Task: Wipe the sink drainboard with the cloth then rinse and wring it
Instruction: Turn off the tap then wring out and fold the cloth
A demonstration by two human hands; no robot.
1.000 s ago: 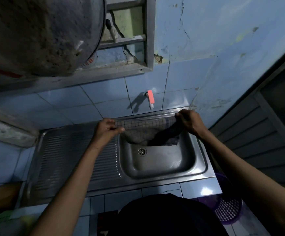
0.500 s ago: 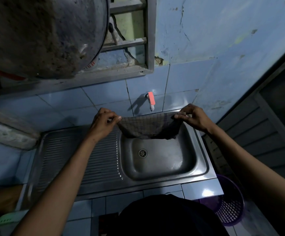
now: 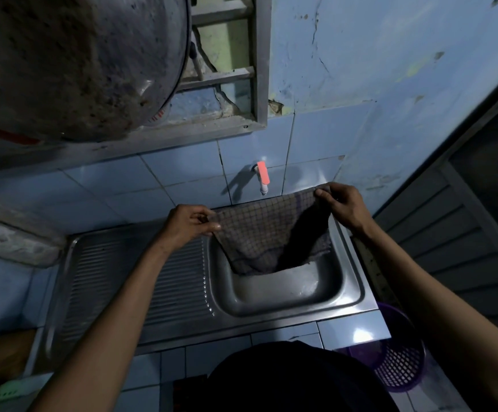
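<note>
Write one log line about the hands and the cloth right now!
left hand: pinches cloth | right hand: pinches cloth | cloth: spread over basin | tap: no water seen

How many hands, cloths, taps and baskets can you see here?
Hands: 2, the left hand and the right hand
Cloths: 1, the checked cloth
Taps: 1, the tap
Baskets: 1, the purple basket
Total: 5

The cloth [image 3: 267,233] hangs over the sink basin [image 3: 289,288], held at its left corner by the left hand [image 3: 189,223] and at its right corner by the right hand [image 3: 341,205]. The drainboard [image 3: 122,281] lies left of the basin. The tap [image 3: 263,178] is on the far wall, a basket [image 3: 399,361] near right.
</note>
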